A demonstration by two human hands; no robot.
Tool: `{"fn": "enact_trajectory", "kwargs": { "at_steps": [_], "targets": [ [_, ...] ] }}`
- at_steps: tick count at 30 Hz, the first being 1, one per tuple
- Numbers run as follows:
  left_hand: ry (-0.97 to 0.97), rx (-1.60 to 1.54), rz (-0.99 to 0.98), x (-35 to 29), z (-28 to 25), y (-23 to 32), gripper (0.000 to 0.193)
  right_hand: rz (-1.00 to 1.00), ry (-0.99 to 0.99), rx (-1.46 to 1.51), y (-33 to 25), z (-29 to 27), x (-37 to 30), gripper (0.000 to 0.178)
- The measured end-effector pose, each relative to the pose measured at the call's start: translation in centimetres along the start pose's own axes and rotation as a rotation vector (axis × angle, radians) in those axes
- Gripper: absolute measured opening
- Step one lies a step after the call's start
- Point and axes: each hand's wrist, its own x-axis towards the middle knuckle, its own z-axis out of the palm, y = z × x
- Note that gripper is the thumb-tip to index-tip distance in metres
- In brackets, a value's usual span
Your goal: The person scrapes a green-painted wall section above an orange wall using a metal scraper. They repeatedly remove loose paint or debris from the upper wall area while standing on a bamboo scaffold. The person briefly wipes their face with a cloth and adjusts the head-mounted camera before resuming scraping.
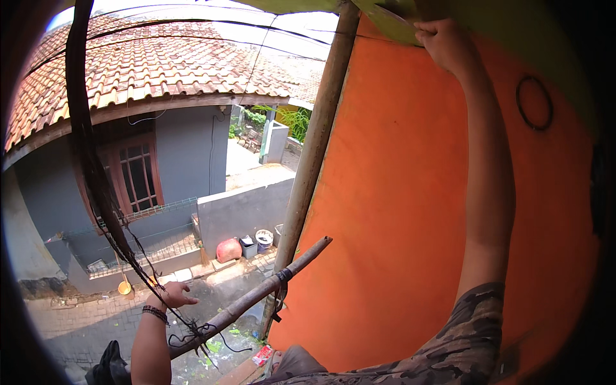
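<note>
My right arm reaches up along the orange wall (385, 179). At the top of that wall my right hand (443, 43) is closed around a thin, pale, long object (393, 17), whose kind I cannot make out. It lies close to the green surface (507, 32) above the orange. My left hand (172, 294), low at the left, has some fingers stretched out and apart. It is beside a dark hanging bundle of cords (96, 173), whose frayed strands pass at the hand. Below it a bamboo pole (247, 305) slants across, tied with black cord (200, 332).
An upright pole (314, 154) runs along the orange wall's left edge. A black ring (534, 102) hangs on the wall at right. Far below lies a paved lane (70, 321) with buckets (264, 240) by a grey wall (256, 208). Opposite stands a tile-roofed house (186, 141). Wires cross overhead.
</note>
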Motion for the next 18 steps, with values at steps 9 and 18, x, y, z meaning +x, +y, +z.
{"fn": "enact_trajectory", "kwargs": {
  "at_steps": [9,18],
  "targets": [
    [0.108,0.034,0.062,1.6,0.5,-1.5,0.068,0.164,0.132,-0.012,-2.3,4.7,0.8,0.032],
    [0.106,0.029,0.095,0.5,1.2,-1.1,0.067,0.286,-0.122,0.915,-5.5,17.2,-12.3,0.035]
  ]
}}
